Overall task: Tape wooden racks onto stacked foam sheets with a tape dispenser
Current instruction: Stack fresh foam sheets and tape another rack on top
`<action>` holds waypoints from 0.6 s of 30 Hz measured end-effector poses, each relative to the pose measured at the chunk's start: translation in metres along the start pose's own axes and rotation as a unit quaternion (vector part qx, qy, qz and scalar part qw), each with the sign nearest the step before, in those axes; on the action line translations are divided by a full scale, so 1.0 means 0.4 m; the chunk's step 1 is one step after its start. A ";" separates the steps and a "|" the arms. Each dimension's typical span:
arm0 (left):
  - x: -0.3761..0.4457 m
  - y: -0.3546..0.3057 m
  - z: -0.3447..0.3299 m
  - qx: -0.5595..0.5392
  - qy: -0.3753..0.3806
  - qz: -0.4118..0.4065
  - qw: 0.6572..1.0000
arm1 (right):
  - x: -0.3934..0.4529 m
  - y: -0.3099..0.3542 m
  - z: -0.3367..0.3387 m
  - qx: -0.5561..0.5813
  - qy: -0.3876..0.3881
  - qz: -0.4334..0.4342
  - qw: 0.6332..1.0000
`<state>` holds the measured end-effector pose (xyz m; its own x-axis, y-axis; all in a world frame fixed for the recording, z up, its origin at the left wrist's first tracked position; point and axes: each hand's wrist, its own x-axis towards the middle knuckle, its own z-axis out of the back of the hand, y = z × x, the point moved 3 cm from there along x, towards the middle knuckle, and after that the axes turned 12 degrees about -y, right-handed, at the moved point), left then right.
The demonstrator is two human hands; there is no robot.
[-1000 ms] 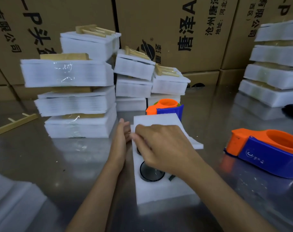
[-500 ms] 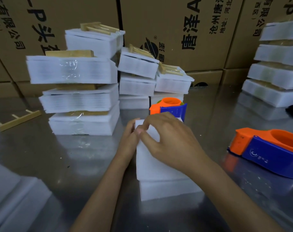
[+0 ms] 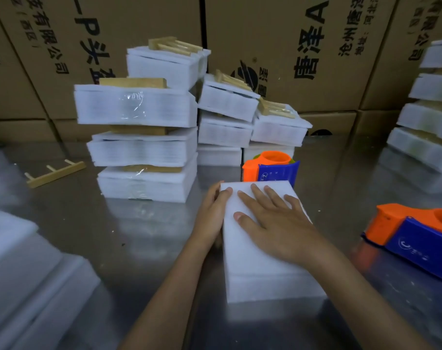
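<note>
A white stack of foam sheets (image 3: 259, 271) lies on the steel table straight in front of me. My right hand (image 3: 270, 223) lies flat on its top sheet with the fingers spread. My left hand (image 3: 212, 213) rests against the stack's left edge, its fingertips on the far left corner. An orange and blue tape dispenser (image 3: 270, 170) stands just behind the stack. A second orange and blue dispenser (image 3: 417, 236) lies to the right. A loose wooden rack (image 3: 54, 173) lies on the table at the far left.
Finished foam bundles with wooden racks taped on top are piled behind (image 3: 141, 142) and further back (image 3: 227, 117). More foam stacks stand at the right edge (image 3: 427, 127). Loose foam sheets (image 3: 25, 274) lie at the near left. Cardboard boxes (image 3: 290, 46) wall the back.
The top foam sheet has been laid down over the dark round item that lay in the stack. My right hand went from pinching the sheet's corner to lying flat on it.
</note>
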<state>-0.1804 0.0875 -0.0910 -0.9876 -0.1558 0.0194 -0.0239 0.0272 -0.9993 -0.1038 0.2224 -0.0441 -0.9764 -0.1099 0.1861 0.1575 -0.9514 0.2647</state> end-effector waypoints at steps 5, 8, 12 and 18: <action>-0.032 -0.017 0.013 0.053 0.033 0.014 0.998 | 0.001 0.001 0.000 -0.012 0.003 0.003 1.000; -0.051 -0.019 0.043 0.060 0.077 0.002 0.995 | 0.002 0.004 0.011 -0.009 0.029 -0.006 1.000; -0.011 -0.010 0.168 -0.014 -0.018 0.029 0.999 | 0.038 0.065 0.076 -0.084 0.025 0.015 0.996; 0.009 -0.034 0.271 -0.177 0.071 0.140 0.972 | 0.171 0.471 0.076 0.106 -0.006 0.221 0.969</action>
<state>-0.1667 -0.0206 -0.0807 -0.9738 0.0440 -0.2232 0.2224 0.3901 -0.8935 -0.1365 0.0446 0.0473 -0.8048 -0.4887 0.3368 0.5885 -0.7310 0.3454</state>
